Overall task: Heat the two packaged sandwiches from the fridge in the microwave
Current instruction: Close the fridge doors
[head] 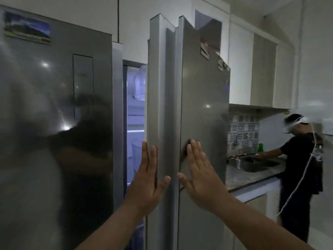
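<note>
A: Item one, fridge [201, 109]: steel, two doors. How do they stand?

B: The right door [203, 123] is ajar, its edge facing the camera; the left door [54, 114] fills the left of the view. Between them, a narrow lit gap [135, 123].

A: Contents?

B: In the gap, pale shelves and one clear door bin [139, 82]. What lies in them cannot be told; no sandwiches show.

A: Hands?

B: Two. The left hand [149, 179] lies flat on the right door's edge, fingers straight and close together, thumb out. The right hand [198, 175] lies flat on that door's face, fingers straight and slightly spread. Neither grips anything.

A: Elsewhere?

B: One magnet picture [27, 28] on the left door. At right, one second person [299, 168] at a steel sink [252, 164] set in a worktop [248, 177], one tap [243, 139], one green bottle [260, 147].
</note>
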